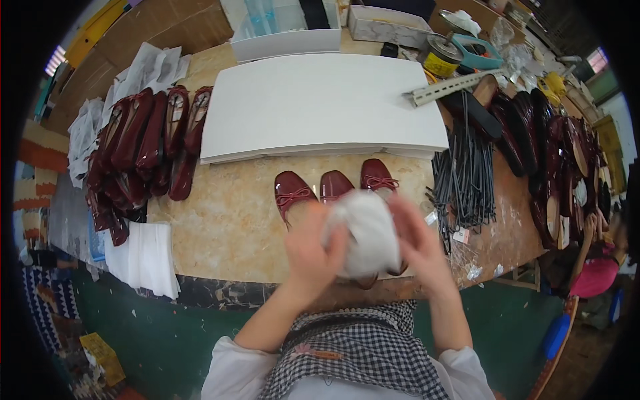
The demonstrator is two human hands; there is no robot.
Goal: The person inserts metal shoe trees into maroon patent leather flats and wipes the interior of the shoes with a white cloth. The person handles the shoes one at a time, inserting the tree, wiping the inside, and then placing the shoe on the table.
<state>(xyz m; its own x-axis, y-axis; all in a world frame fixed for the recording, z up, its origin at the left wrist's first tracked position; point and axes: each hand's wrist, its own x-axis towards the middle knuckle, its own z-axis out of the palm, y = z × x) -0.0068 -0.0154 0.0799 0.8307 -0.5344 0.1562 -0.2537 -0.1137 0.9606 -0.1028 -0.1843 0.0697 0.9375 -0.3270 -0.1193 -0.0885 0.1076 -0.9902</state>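
Both hands are working above the near edge of the bench. Left hand: its grip is closing round the left side of a crumpled whitish wad, thumb pressing across the front. Right hand: fingers are curving at the wad's right edge; motion is blurring this part, so I cannot tell whether that grip is pinching or only touching. The wad is hanging in front of three dark red shoes, partly hiding them; their bowed toes are pointing away from the person. Beyond these, a broad stack of white sheets is covering the middle of the bench, with a pale slotted strip lying over its right corner. More red shoes are crowding the left side, folded white cloths lying nearer the person. On the right, black ties are bunching beside another shoe pile.
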